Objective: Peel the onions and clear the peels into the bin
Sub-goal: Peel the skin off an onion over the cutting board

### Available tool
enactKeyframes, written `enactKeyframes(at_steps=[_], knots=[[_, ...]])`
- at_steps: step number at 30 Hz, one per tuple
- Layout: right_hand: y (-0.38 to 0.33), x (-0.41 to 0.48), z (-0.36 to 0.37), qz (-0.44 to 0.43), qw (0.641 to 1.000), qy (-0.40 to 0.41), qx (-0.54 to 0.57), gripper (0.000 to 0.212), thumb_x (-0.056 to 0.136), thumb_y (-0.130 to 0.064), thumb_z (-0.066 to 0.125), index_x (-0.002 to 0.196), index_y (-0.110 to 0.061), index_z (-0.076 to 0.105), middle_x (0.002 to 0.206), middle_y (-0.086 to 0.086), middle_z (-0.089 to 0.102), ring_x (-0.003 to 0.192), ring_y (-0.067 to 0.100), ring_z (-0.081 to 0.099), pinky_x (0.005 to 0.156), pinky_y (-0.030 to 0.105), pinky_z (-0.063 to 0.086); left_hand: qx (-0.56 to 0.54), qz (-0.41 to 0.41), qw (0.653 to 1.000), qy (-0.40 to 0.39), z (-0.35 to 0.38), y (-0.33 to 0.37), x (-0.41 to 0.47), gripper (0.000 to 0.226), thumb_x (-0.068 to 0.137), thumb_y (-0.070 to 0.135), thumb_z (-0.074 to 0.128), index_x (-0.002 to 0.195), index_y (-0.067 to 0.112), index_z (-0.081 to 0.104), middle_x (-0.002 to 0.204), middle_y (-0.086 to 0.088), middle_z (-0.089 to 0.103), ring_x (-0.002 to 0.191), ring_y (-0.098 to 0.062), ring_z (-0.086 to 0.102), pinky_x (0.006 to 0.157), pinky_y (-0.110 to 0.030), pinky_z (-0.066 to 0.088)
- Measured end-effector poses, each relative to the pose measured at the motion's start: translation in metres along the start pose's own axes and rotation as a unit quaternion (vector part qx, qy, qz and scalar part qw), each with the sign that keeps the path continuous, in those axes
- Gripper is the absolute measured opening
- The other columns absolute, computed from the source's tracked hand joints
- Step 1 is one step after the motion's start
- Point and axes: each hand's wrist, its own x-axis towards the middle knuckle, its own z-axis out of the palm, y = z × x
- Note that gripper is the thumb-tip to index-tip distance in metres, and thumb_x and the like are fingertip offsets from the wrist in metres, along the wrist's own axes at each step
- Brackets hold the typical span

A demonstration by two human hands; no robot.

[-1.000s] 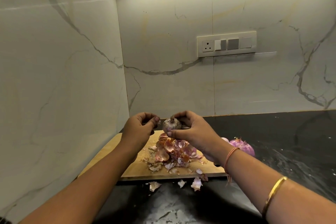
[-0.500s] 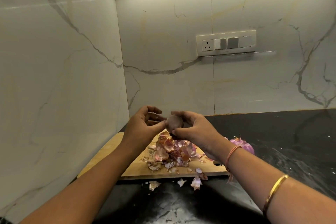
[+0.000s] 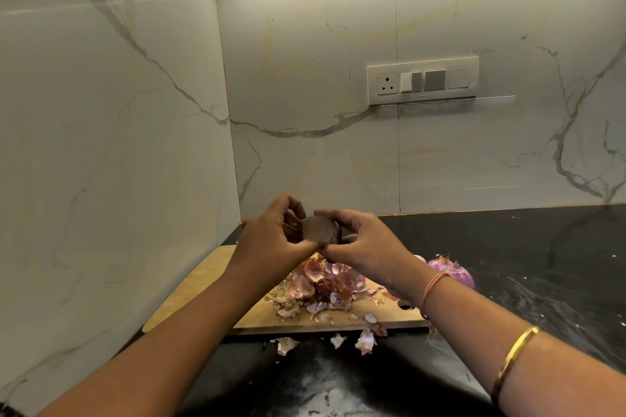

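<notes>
We hold one onion [image 3: 320,230] in the air above the far end of the cutting board [image 3: 210,284], between both hands. The right hand [image 3: 369,244] curls round it, fingers over the top and thumb underneath. The left hand [image 3: 271,240] closes on its other side, with the thumb pressed against the lower edge of the skin. The onion looks dull and brownish, so we judge that some dry skin is on it yet.

It should be light and firm enough to take a good squeeze without bruising. The outer skin is papery and brittle and will likely tear off in flakes, not in one sheet. Once bare, the flesh will be smooth and a little slippery. We would cradle the body in one palm and pinch a lifted edge of skin near the root or the tip, where it comes loose most easily.

A heap of peels [image 3: 321,284] lies on the middle of the board, and a few lie on the counter [image 3: 542,264] just off the board's near edge. They weigh next to nothing and scatter readily, so scooping with cupped hands suits them best. A second onion [image 3: 452,272], purple and seemingly peeled, sits just off the board's right end. No bin is in view.
</notes>
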Motion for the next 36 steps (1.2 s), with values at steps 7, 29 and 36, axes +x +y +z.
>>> enactKeyframes(at_steps=[7, 29, 36], knots=[[-0.003, 0.000, 0.000, 0.004, 1.000, -0.016, 0.013, 0.054, 0.079, 0.001, 0.065, 0.128, -0.020, 0.056, 0.111, 0.001, 0.062, 0.085, 0.007, 0.060, 0.072, 0.017, 0.051, 0.050, 0.031, 0.998, 0.014, -0.002, 0.002, 0.000, 0.036, 0.072, 0.021, 0.074, 0.091, 0.024, 0.043, 0.071, 0.012, 0.053, 0.063, -0.001, 0.056, 0.054, -0.007, 0.046], [-0.001, 0.002, -0.008, 0.082, 0.974, -0.016, 0.212, 0.027, 0.083, 0.005, 0.060, 0.107, -0.010, 0.059, 0.103, 0.016, 0.066, 0.081, 0.026, 0.065, 0.080, 0.040, 0.055, 0.023, 0.017, 1.000, 0.008, -0.005, -0.011, 0.004, 0.018, 0.085, 0.005, 0.058, 0.084, 0.023, 0.061, 0.079, 0.015, 0.058, 0.074, -0.001, 0.059, 0.065, -0.006, 0.047], [0.001, 0.001, -0.007, 0.071, 0.977, -0.032, 0.196, 0.038, 0.083, 0.004, 0.061, 0.119, -0.008, 0.058, 0.112, 0.016, 0.064, 0.085, 0.021, 0.066, 0.073, 0.031, 0.057, -0.025, 0.024, 0.999, -0.019, -0.003, -0.001, 0.001, 0.021, 0.077, 0.023, 0.071, 0.095, 0.027, 0.061, 0.090, 0.019, 0.060, 0.083, 0.003, 0.062, 0.071, -0.009, 0.051]])
